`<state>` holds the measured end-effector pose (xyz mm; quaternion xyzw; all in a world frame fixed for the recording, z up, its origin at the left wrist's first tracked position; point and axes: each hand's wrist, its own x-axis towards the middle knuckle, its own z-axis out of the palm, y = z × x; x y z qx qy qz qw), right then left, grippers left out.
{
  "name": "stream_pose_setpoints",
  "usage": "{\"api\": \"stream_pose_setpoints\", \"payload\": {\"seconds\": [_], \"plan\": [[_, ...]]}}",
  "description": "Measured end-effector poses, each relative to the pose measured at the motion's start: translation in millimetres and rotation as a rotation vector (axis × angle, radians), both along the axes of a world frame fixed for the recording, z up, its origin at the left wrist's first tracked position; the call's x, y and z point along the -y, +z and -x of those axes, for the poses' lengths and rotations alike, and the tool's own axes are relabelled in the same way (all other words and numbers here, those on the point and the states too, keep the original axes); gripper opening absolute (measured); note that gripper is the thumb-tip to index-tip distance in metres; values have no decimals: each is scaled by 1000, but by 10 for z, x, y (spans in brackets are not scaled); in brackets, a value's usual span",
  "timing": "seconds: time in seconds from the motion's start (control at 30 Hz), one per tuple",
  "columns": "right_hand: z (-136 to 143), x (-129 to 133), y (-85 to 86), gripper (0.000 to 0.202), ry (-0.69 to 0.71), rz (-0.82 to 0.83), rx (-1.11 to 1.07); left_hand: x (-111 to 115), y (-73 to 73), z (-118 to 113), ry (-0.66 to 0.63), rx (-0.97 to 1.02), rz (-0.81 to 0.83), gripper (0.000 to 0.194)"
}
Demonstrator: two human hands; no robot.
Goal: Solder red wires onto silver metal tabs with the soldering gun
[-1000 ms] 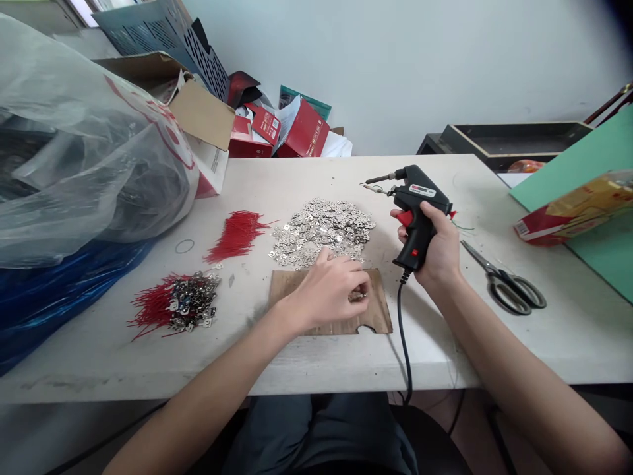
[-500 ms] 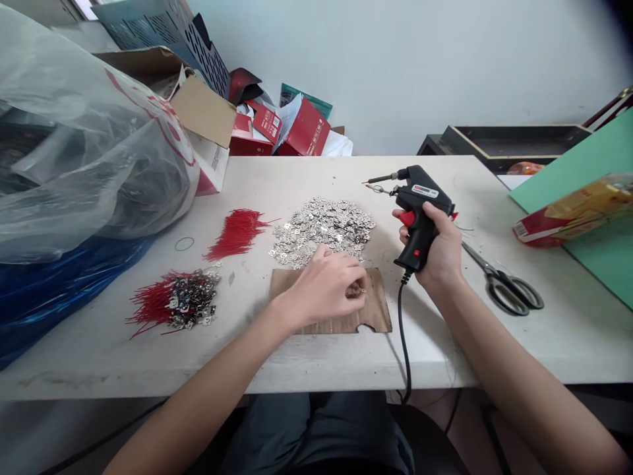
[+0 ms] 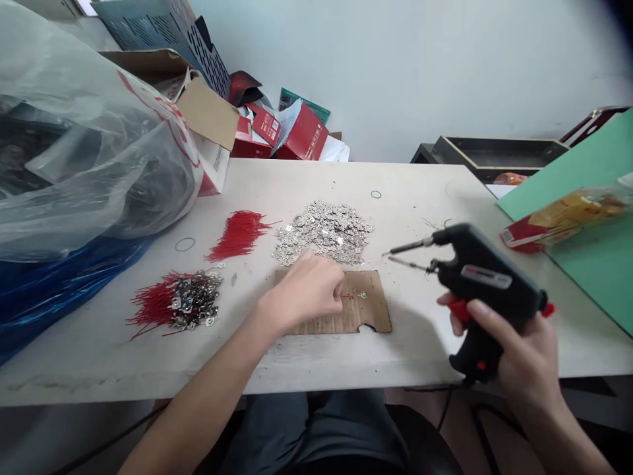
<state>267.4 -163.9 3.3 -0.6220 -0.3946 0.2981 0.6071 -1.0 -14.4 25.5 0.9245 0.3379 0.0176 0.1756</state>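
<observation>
My right hand (image 3: 529, 349) is wrapped round the handle of a black soldering gun (image 3: 487, 277) with a red trigger, raised at the right. Its thin tip points left, apart from the cardboard. My left hand (image 3: 316, 290) is closed over the brown cardboard piece (image 3: 376, 316). A short red wire (image 3: 350, 295) runs out of its fingers to a small metal tab (image 3: 363, 295) on the cardboard; whether they are joined I cannot tell. Behind the cardboard lies a heap of silvery metal tabs (image 3: 326, 227). Bare red wires (image 3: 237, 234) form a bundle left of it.
Red wires with tabs on them (image 3: 178, 300) are piled at the left. A plastic bag (image 3: 99, 145) and open carton (image 3: 208, 109) crowd the back left. On the right are a green board (image 3: 598, 264) and a snack packet (image 3: 554, 224). Green rings (image 3: 376, 194) lie about.
My right hand has brought the soldering gun rightward and nearer to me, covering the scissors. My left hand has shifted slightly left, and the tab and wire on the cardboard now show.
</observation>
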Motion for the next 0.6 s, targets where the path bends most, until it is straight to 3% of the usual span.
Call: {"api": "stream_pose_setpoints", "payload": {"seconds": [0.07,0.13,0.37,0.6], "plan": [[65,215,-97,30,-20,168,61,8,0,-19,2,-26,-15,28],[157,328,-159,34,-16,231,62,-4,2,-17,2,-35,-5,28],[240,346,-308,32,95,157,23,-104,13,103,92,93,122,19],[172,337,-347,35,147,203,92,-148,-60,137,65,135,194,17]]}}
